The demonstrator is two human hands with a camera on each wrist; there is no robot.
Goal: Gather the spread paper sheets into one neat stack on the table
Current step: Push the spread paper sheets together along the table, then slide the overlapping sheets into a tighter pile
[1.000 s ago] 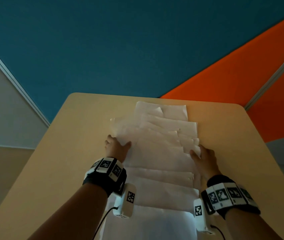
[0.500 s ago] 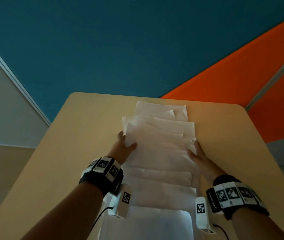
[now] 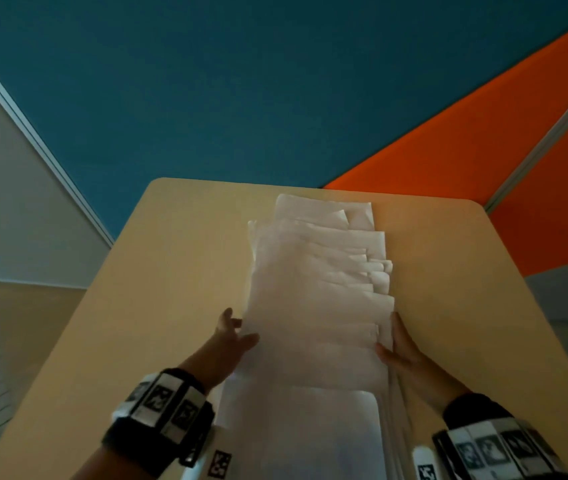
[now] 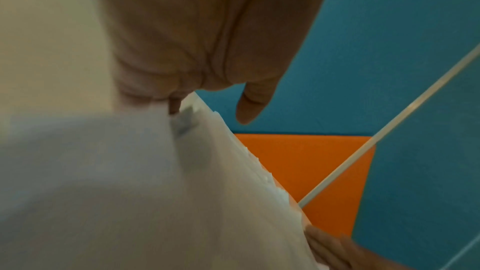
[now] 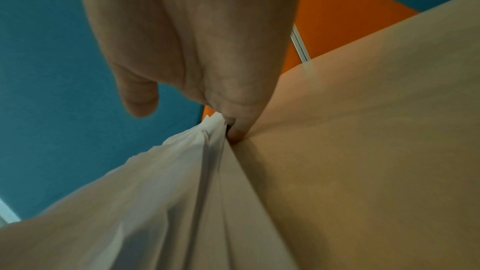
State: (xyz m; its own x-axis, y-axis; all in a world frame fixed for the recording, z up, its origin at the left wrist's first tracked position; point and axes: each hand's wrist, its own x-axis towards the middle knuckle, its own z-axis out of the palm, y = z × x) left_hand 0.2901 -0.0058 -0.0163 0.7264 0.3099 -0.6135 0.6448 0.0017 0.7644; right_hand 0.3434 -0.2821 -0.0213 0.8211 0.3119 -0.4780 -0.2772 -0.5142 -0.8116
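Several white paper sheets (image 3: pixel 317 299) lie overlapped in one long column down the middle of the tan table (image 3: pixel 178 271), their far ends stepped and uneven. My left hand (image 3: pixel 232 332) presses with straight fingers against the column's left edge, its thumb over the top sheet. My right hand (image 3: pixel 398 341) lies flat along the right edge, fingers straight. In the left wrist view the left hand (image 4: pixel 207 38) meets the bulging paper (image 4: pixel 130 192) with the thumb held free. In the right wrist view a fingertip of the right hand (image 5: pixel 194 38) touches the table (image 5: pixel 363 130) beside the paper's edge (image 5: pixel 213 151).
The table's far edge (image 3: pixel 310 188) runs just beyond the farthest sheet. A blue partition (image 3: pixel 275 81) and an orange panel (image 3: pixel 483 168) stand behind it. Bare tabletop lies on both sides of the column. Marker bands sit on both wrists.
Both hands have slid toward me along the column's sides and closed inward. The sheets that stuck out on the left now lie in line with the column.
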